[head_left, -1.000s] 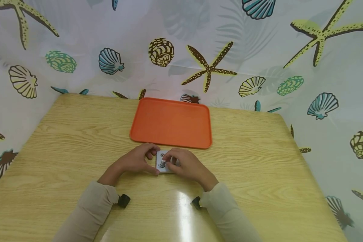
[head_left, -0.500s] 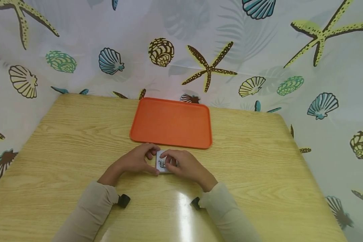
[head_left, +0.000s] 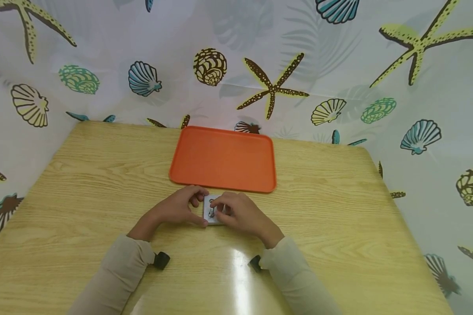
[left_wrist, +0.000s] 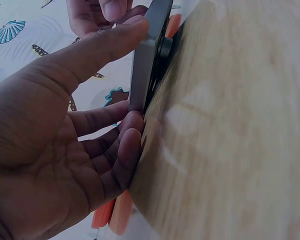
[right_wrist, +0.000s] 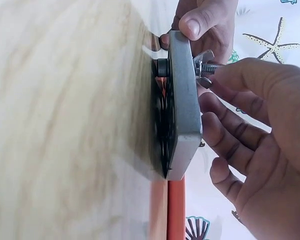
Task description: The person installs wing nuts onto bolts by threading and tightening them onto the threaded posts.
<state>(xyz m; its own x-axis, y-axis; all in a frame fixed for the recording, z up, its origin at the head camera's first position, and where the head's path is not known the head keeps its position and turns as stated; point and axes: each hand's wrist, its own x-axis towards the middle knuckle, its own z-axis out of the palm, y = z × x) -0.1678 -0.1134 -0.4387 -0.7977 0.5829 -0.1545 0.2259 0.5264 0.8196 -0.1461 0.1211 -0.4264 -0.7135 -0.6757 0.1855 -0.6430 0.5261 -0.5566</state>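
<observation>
A small flat metal plate (head_left: 206,204) lies between both hands, with feet or bolt heads under it lifting it off the table. My left hand (head_left: 179,207) grips its left side, thumb on the near edge and fingers at the far edge. Through the plate stands a threaded bolt (right_wrist: 210,68) carrying a wing nut (right_wrist: 204,58). My right hand (head_left: 240,213) pinches at the wing nut with thumb and index finger; the other fingers (right_wrist: 225,135) curl loosely beside the plate. That hand hides the plate's right part in the head view.
An orange tray (head_left: 224,159) lies just beyond the plate on the wooden table (head_left: 323,197). Behind and beside the table hangs a white cloth (head_left: 173,39) printed with shells and starfish.
My right fingers shifted slightly about the wing nut, toward me and then back, and its wings now point another way. The left hand and plate stay in place.
</observation>
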